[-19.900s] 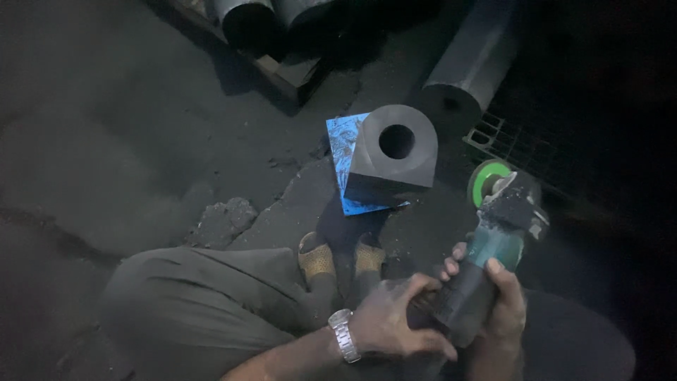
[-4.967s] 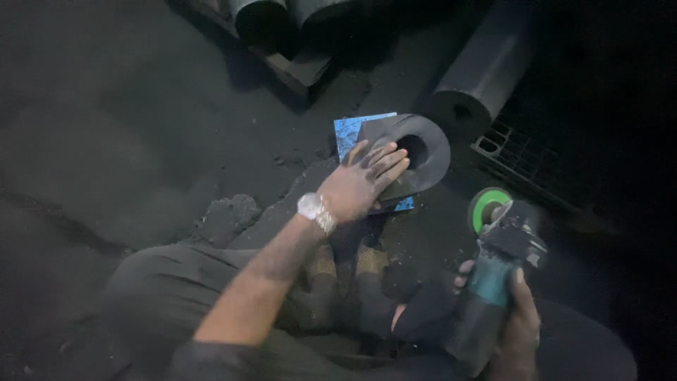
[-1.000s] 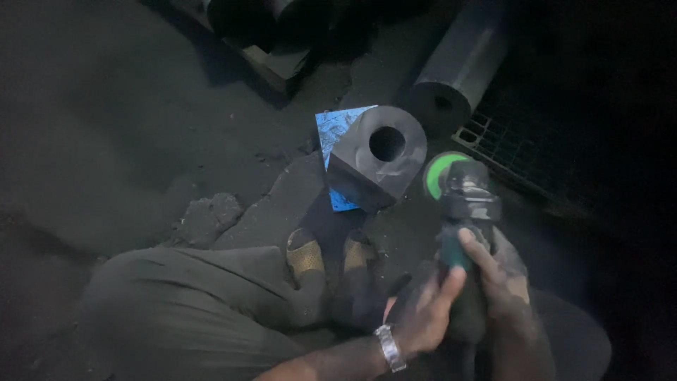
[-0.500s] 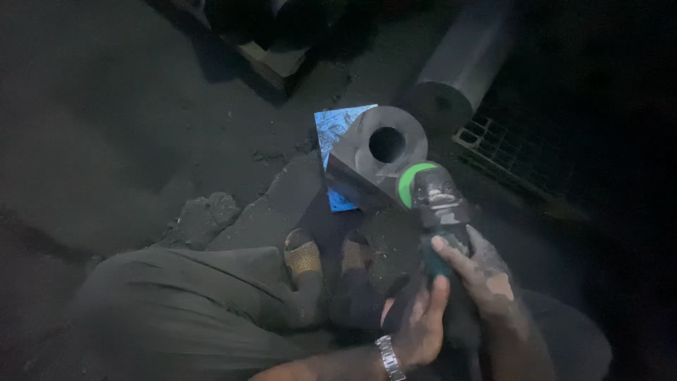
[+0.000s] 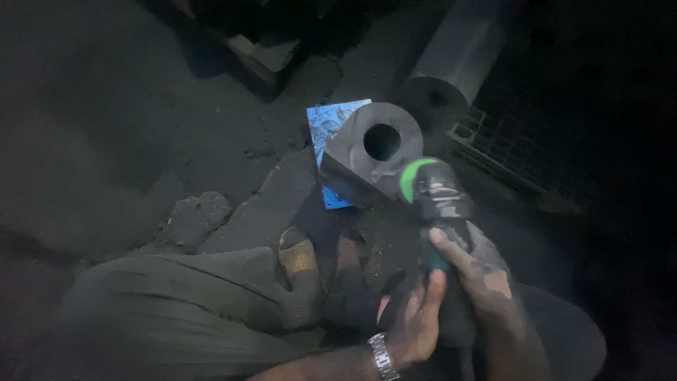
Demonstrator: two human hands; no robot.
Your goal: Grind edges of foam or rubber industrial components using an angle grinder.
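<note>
Since both hands were clamped on the angle grinder (image 5: 437,212), right hand (image 5: 486,282) up top and left hand (image 5: 416,324) underneath, with the green disc touching the bored metal block (image 5: 370,159) sitting loose on the blue sheet (image 5: 331,127), I figured a kick could shove it toward the sandalled foot (image 5: 297,255).

Both forearms bare, no sleeves showing in frame. Left hand (image 5: 416,321) and right hand (image 5: 486,279) both ungloved, smudged with dark grime, fingers dusty. Silver metal link watch (image 5: 381,356) on left wrist, bracelet-type band. Trousers (image 5: 176,303) baggy, drab olive-grey, creased cloth over bent knee. Sandals (image 5: 300,257) open-toed with tan strap, second one beside it darker, hard to make out in low light.
</note>
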